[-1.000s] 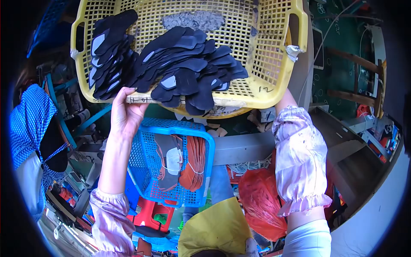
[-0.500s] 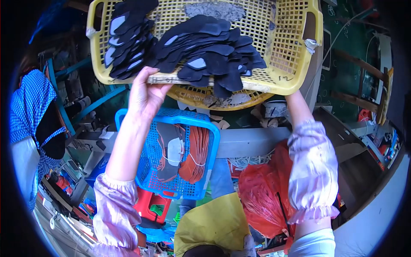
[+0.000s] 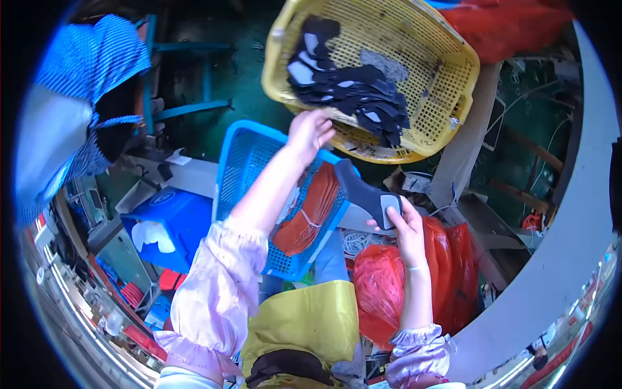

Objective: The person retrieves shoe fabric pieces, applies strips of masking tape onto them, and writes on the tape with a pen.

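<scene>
My right hand (image 3: 407,227) pinches a black fabric piece (image 3: 359,192) by its end, thumb on a light grey patch. The piece hangs in the air, slanting up to the left. Next to the near rim of a yellow basket (image 3: 447,129), my left hand (image 3: 311,133) has loosely curled fingers set apart, with nothing visible in them; whether they touch the rim I cannot tell. Overlapping rows of similar black pieces (image 3: 356,91) lie inside that basket. Below my left forearm, a blue basket (image 3: 234,146) holds a string-tied bundle of orange-brown pieces (image 3: 311,217); my forearm hides part of its contents.
Another yellow basket (image 3: 382,154) sits beneath the upper one. Red plastic bags (image 3: 447,279) bulge at the lower right, beside a grey table surface (image 3: 531,305). A dark blue bin (image 3: 168,230) stands left. A person in blue checked clothing (image 3: 107,58) is at the upper left.
Both hands have come off their earlier hold on the yellow basket's sides. My right hand now holds one black piece. The view has turned, and the yellow basket appears farther away.
</scene>
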Motion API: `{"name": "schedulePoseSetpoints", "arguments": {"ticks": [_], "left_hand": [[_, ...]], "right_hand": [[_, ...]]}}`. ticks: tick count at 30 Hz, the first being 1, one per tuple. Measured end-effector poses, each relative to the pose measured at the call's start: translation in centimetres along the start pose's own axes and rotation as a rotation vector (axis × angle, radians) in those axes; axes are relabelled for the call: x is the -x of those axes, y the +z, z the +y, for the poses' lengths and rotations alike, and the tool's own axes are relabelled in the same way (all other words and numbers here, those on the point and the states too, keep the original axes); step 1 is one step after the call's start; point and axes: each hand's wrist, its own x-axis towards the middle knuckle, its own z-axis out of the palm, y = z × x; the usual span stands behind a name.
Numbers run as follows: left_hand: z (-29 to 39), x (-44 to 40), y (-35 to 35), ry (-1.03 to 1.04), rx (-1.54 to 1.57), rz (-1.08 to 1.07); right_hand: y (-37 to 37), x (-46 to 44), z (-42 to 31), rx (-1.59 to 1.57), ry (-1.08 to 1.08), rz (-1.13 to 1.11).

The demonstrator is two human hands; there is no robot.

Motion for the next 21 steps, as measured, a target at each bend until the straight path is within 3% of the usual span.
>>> {"name": "schedulePoseSetpoints", "arguments": {"ticks": [1,2,3,4,5,6,8,9,11,12,13,14,16,18,21], "left_hand": [[0.9,4.9,0.8,0.109,-0.188,-0.027],[0.7,9.0,0.2,0.346,-0.324,-0.037],[-0.2,10.4,-3.0,0.613,-0.640,-0.230],[1.2,15.2,-4.6,0.591,-0.714,-0.432],[0.7,19.6,-6.3,0.550,-0.704,-0.494],[-0.3,24.3,-7.0,0.355,-0.543,-0.357],[-3.7,29.2,-12.7,0.232,-0.365,-0.308],[-2.5,33.2,-15.0,0.313,-0.472,-0.239],[-4.6,36.2,-23.7,0.433,-0.345,-0.272],[-4.0,39.2,-27.1,0.334,-0.162,-0.293],[-3.4,42.7,-30.4,0.237,0.021,-0.328],[-2.6,46.6,-33.5,0.283,0.056,-0.320],[-1.5,53.9,-39.9,0.165,0.099,-0.398],[-1.9,60.2,-45.7,0.225,0.184,-0.453],[-0.3,71.8,-51.8,0.292,0.303,-0.305]], "right_hand": [[1.4,1.6,-0.2,-0.002,-0.002,0.007],[2.5,2.5,0.5,0.138,-0.089,0.008],[3.7,3.3,1.2,0.277,-0.187,-0.002],[6.2,5.3,1.0,0.282,-0.205,-0.067],[8.9,7.6,0.7,0.603,-0.301,-0.056],[11.7,9.4,0.9,0.923,-0.432,-0.031],[17.1,13.9,4.1,1.007,-0.377,-0.368],[19.4,17.3,6.9,1.088,-0.628,-0.439],[22.0,22.0,8.8,1.105,-0.462,-0.767],[23.7,23.7,10.4,1.136,-0.494,-0.818],[25.2,25.3,12.0,1.027,-0.480,-0.745],[26.7,27.1,13.7,0.921,-0.456,-0.665],[30.0,30.6,16.2,0.721,-0.407,-0.505],[35.6,35.2,19.0,0.678,-0.051,-0.608],[43.7,41.5,20.5,0.911,-0.051,-0.892]]}}
